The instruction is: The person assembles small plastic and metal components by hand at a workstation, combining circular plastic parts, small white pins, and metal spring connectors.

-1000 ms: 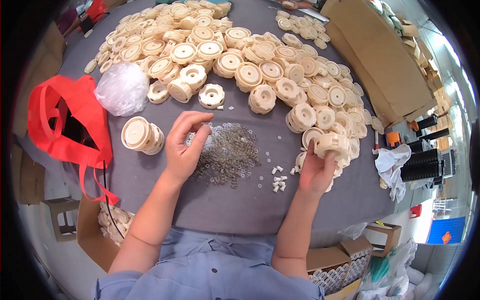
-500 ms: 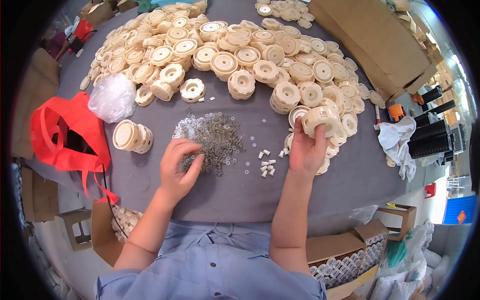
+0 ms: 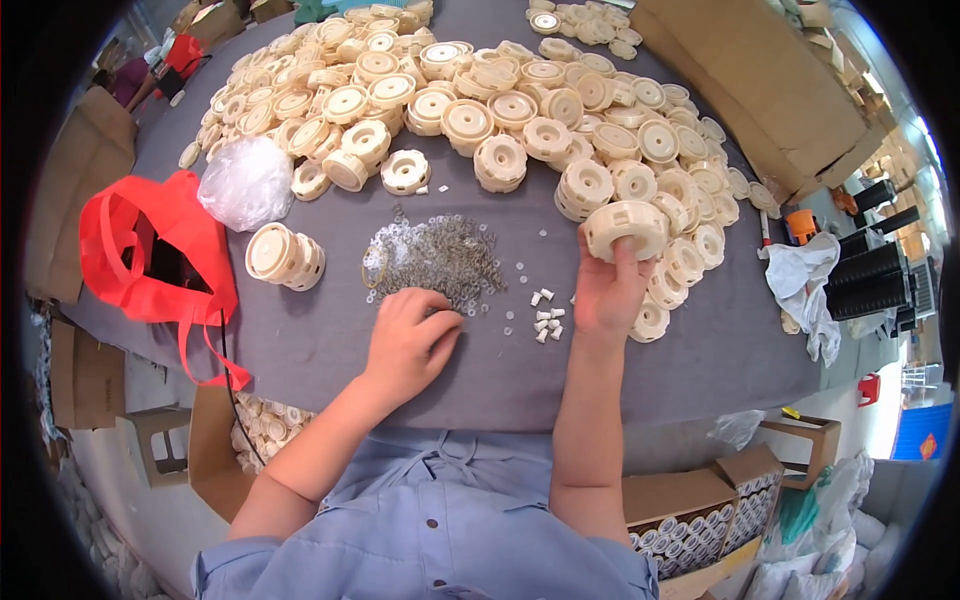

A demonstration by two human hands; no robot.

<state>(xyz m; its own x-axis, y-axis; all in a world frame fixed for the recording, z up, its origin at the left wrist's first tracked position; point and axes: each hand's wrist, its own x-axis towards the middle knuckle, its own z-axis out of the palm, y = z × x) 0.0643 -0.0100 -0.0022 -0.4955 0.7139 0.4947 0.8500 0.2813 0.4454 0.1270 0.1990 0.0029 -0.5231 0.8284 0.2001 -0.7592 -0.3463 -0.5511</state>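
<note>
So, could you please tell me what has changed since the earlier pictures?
The left hand has moved from the left side of the pile of springs rightward and toward the person, to the pile's near edge; whether it holds anything is hidden. The right hand keeps its grip on a cream cap. The white plugs and red bag stayed put.

The counter (image 3: 320, 350) is gray. A big heap of cream round parts (image 3: 467, 122) covers the back. In front lie little springs (image 3: 455, 260) mixed with tiny rings (image 3: 397, 240), and some white pegs (image 3: 543, 325). A clear bag (image 3: 246, 186) and a red bag (image 3: 200, 255) sit at the left.
</note>
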